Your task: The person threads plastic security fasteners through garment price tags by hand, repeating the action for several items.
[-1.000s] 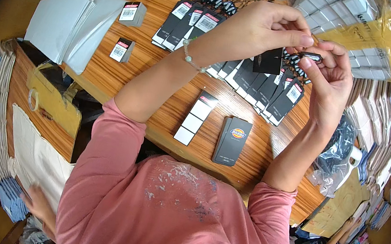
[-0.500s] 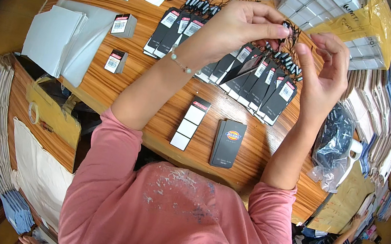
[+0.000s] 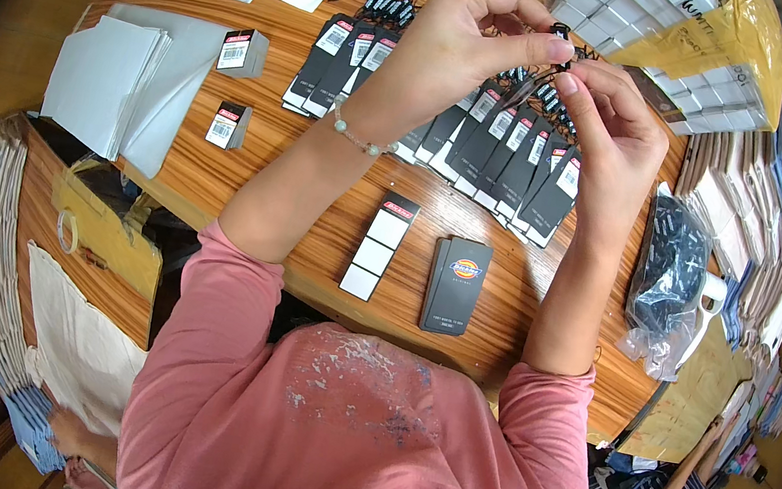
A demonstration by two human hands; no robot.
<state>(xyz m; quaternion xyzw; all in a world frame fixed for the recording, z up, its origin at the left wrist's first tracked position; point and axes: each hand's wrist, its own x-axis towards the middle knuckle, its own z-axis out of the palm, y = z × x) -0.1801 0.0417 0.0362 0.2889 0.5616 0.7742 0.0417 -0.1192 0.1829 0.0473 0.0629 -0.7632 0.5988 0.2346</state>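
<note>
black hang tags (image 3: 487, 143), striped wooden table (image 3: 255, 138), pink sleeves (image 3: 198, 317)

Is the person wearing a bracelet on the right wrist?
No, the beaded bracelet sits on the left wrist; the right hand has a bare wrist.

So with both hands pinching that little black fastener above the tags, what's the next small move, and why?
Probably lower the small black fastener toward the row of black hang tags. The left hand and right hand pinch it together at their fingertips, raised above the row of tags fanned out on the wooden table.
</note>
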